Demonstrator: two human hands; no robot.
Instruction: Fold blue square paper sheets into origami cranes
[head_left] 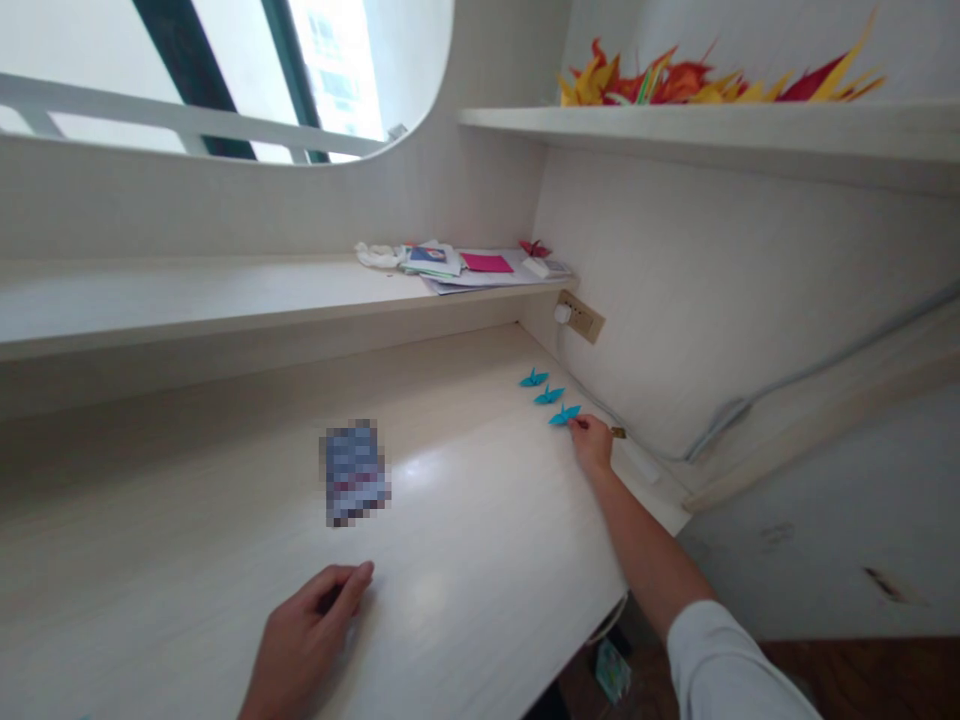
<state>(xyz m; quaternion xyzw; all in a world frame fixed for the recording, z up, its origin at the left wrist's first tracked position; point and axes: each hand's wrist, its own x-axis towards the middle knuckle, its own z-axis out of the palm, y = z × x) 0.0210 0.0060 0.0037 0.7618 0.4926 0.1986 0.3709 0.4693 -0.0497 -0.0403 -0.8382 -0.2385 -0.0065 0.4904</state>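
Three small blue paper cranes stand in a slanting row at the desk's far right: the back crane (534,378), the middle crane (549,396) and the front crane (565,415). My right hand (594,440) reaches out to the front crane, its fingertips pinched on the crane's near edge. Low in the view, my left hand (311,625) lies on the pale desk (450,560) with fingers curled in and thumb against them. Nothing shows in it. Beyond it lies a flat, pixelated bluish item (355,473) whose kind I cannot make out.
A low shelf (187,290) along the back holds papers, a pink sheet (486,263) and a red folded-paper piece (535,248). Red and yellow folded paper (675,82) fills the upper right shelf (712,125). A socket (583,318) and a cable (825,372) run along the right wall.
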